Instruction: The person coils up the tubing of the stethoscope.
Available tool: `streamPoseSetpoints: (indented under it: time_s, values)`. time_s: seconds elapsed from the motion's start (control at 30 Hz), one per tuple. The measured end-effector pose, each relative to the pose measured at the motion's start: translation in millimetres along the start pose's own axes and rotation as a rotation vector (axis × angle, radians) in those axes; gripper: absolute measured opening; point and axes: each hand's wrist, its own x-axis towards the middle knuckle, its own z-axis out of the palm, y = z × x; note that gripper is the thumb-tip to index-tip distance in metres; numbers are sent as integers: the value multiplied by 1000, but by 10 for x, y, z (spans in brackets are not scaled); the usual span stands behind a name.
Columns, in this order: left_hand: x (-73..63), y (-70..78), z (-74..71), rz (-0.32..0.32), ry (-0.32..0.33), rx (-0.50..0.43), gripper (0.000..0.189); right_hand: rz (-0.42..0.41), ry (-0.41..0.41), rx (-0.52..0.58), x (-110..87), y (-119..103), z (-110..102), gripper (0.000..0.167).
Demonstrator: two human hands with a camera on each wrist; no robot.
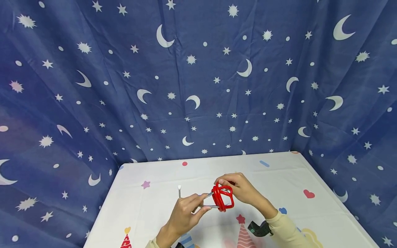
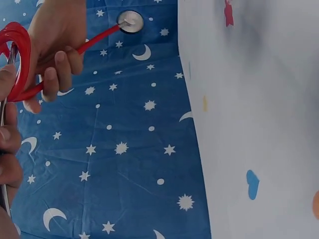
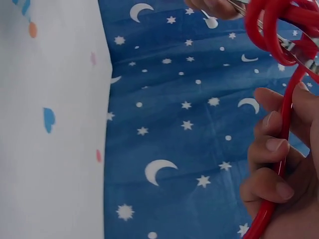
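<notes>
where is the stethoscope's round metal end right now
In the left wrist view, the round metal end is near the top, left of centre, with the blue curtain behind, at the tip of the red tube the right hand grips.

The right hand (image 3: 299,172) fills the lower right, its fingers curled round a glossy red tube (image 3: 267,213) that climbs from the bottom edge past the thumb. Above the hand, thick red loops (image 3: 270,31) bunch at the upper right corner, partly cut off by the frame. Shiny metal tubing (image 3: 295,50) slants through them, its upper end at the fingers of the left hand (image 3: 219,7) along the top edge. A white tip (image 3: 211,23) shows just below those fingers. Blue cloth (image 3: 164,134) with white moons and stars hangs behind; white cloth (image 3: 60,184) with a blue heart (image 3: 48,120) lies at left.
</notes>
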Motion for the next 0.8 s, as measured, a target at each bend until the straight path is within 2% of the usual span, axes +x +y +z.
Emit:
streamPoseSetpoints:
  time_s: [0.27, 0.37, 0.6, 0.8]
  values:
    - [-45, -31, 52, -131, 106, -84, 31, 172, 2, 13, -107, 50, 174, 14]
    - [-36, -42, 55, -162, 158, -115, 34, 180, 8, 4, -154, 74, 232, 13]
    - [-50, -81, 31, -259, 230, -155, 36, 123, 18, 33, -270, 108, 334, 19]
    - [-57, -120, -27, -345, 267, -162, 35, 156, 24, 58, -308, 101, 364, 24]
